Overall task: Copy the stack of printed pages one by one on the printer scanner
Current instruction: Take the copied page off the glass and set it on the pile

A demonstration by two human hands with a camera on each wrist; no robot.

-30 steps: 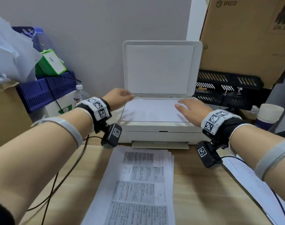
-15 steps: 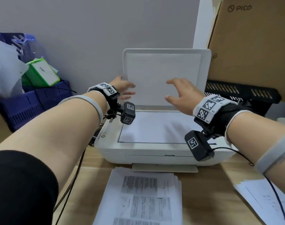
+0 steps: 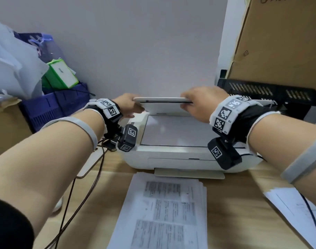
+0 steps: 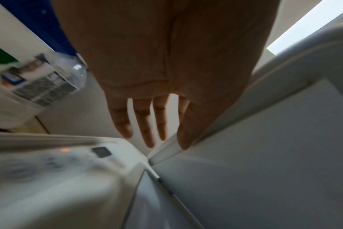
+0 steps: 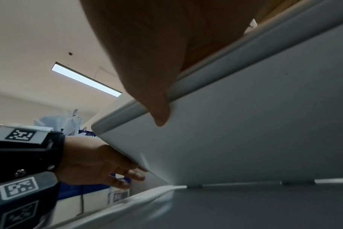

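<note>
The white printer (image 3: 180,159) stands at the back of the wooden desk. Its scanner lid (image 3: 162,103) is tilted down to about halfway. A white sheet (image 3: 175,131) lies on the glass under it. My right hand (image 3: 186,103) pinches the lid's front edge, thumb (image 5: 159,108) under the rim and fingers on top. My left hand (image 3: 133,108) is at the lid's left corner with its fingers (image 4: 147,124) straight and its thumb lying along the lid's edge (image 4: 264,139). The stack of printed pages (image 3: 164,209) lies face up in front of the printer.
Blue crates (image 3: 51,108) with a green box (image 3: 61,73) and plastic bags stand at the left. A water bottle (image 4: 49,83) is beside the printer. At the right are a big cardboard box (image 3: 279,42), a black tray (image 3: 266,92) and a loose sheet (image 3: 293,207). Cables (image 3: 78,194) cross the desk's left side.
Both hands rose from the sheet on the glass to the upright lid. The lid has since swung down to about halfway with both hands on it.
</note>
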